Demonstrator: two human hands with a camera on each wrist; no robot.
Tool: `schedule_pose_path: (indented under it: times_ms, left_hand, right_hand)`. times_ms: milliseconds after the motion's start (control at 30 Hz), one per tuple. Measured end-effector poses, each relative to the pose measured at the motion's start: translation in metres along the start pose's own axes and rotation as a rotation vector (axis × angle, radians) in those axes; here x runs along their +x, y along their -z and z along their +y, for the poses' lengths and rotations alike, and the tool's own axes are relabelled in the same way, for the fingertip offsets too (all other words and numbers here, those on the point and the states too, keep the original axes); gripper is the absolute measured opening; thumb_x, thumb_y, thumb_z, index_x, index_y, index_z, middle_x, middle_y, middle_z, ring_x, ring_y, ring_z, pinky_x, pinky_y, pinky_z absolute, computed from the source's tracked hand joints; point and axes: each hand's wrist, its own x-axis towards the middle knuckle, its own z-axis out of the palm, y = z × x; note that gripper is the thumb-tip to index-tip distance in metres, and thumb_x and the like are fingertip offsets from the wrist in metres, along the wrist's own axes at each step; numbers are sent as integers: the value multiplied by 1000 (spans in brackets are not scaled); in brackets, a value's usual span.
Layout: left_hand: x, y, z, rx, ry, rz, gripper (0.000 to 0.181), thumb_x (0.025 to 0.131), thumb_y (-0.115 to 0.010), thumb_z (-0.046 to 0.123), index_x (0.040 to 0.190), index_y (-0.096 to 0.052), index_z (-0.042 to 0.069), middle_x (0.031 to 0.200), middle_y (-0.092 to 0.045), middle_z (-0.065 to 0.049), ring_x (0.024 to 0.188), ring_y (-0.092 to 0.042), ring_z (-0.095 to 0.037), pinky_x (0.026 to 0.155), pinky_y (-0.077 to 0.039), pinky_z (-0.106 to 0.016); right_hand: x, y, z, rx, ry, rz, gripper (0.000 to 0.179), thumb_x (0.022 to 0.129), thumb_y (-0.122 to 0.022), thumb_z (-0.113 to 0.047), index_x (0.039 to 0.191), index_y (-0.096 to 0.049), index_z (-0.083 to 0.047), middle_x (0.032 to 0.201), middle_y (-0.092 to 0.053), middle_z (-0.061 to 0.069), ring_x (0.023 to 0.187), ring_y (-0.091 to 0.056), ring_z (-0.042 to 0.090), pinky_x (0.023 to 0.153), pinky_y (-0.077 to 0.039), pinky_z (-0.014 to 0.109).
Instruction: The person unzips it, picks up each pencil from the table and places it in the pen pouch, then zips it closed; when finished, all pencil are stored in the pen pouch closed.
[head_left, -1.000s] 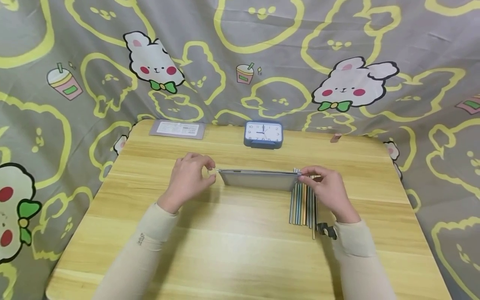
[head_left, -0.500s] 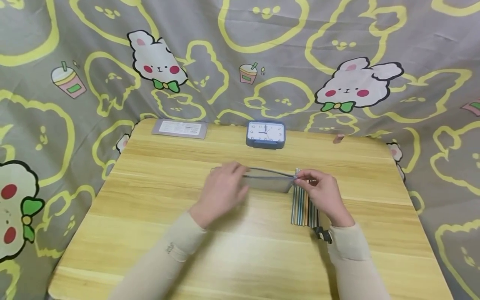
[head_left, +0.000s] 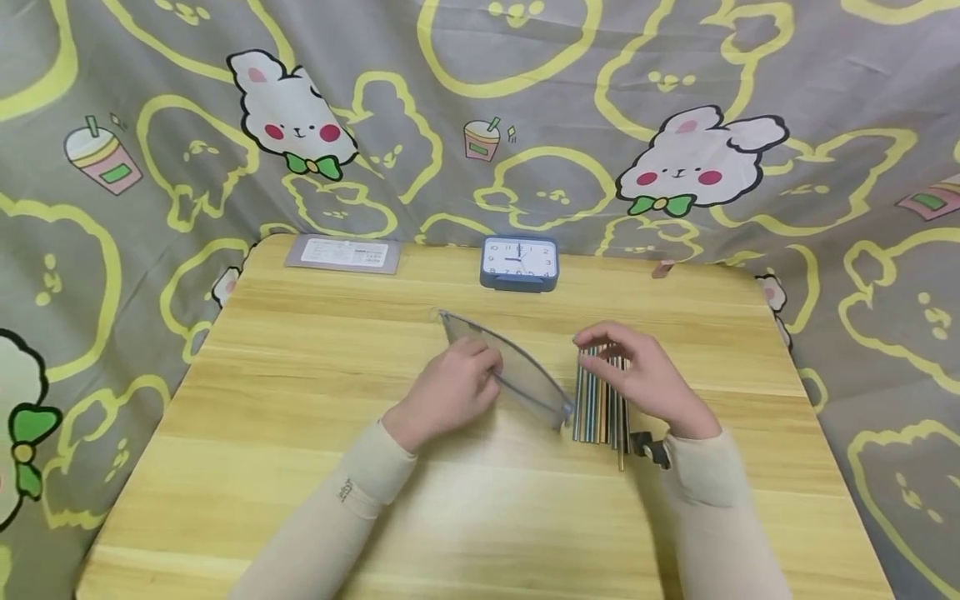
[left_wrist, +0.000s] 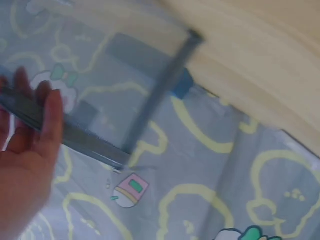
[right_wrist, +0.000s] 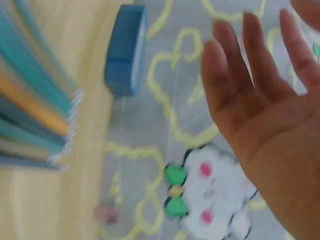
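My left hand [head_left: 450, 387] pinches the near edge of a see-through grey zip pouch [head_left: 521, 379], whose mouth gapes in a long bow between its two dark edges. In the left wrist view, the fingers and thumb of the left hand [left_wrist: 30, 130] grip the dark edge strip of the pouch [left_wrist: 107, 65]. My right hand [head_left: 641, 375] hovers over a row of slim pencil-like sticks [head_left: 596, 408] in blue, orange and black, holding nothing. The right wrist view shows the fingers of this hand [right_wrist: 270, 105] spread, with the sticks [right_wrist: 35, 95] off to the left.
A blue alarm clock [head_left: 519, 264] stands at the table's back edge. Left of it lies a flat grey packet [head_left: 342, 253] with a white label. A small pinkish-brown piece [head_left: 663, 268] sits back right. A dark bunched item [head_left: 651, 450] lies by the right wrist. Patterned curtain [head_left: 555, 67] surrounds the table [head_left: 465, 517].
My right hand has let go of the pouch's right end. The left hand has moved from the left end to the near edge, and the pouch has swung askew, its mouth parted.
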Motion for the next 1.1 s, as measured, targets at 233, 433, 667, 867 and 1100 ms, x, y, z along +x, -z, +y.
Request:
schedule_pose_path:
  times_ms: [233,433,667,867,1100]
  left_hand:
    - [-7,-8,-5,-59,-139,3,8,88,-71,5,92,-71,12,102,-70,-1,106,-61,-21,98,-58,-35]
    - [-6,-3,-5,13,-219,55,9,87,-74,6,86,-73,15,98,-73,0,111,-63,-23,103,-55,-35]
    - [-12,5,-11,52,-205,68,11,86,-71,5,83,-71,16,102,-75,0,122,-64,-28,105,-55,-43]
    - [-35,26,-43,101,-92,155,10,83,-70,5,84,-73,15,97,-75,-1,119,-63,-31,101,-52,-51]
    - [-51,40,-64,121,-18,169,13,82,-67,2,83,-72,15,92,-76,3,112,-61,-30,92,-48,-49]
  right_hand:
    - [28,-40,-31,-245,96,-115,26,100,-73,-21,124,-74,-12,114,-77,5,93,-71,15,80,-64,39]
    - [29,-57,-40,-285,125,-118,22,99,-75,-20,120,-75,-16,99,-75,-6,86,-67,7,73,-60,29]
    - [24,-54,-34,-310,90,-166,11,95,-72,-6,103,-77,-12,89,-74,-6,77,-64,5,67,-58,23]
    - [20,-38,-12,-334,-10,-82,11,94,-70,-4,97,-78,-11,82,-73,-5,72,-63,6,67,-56,27]
    - [20,-37,-1,-324,-60,-97,12,95,-71,-7,96,-80,-15,85,-77,-4,68,-62,6,64,-54,27]
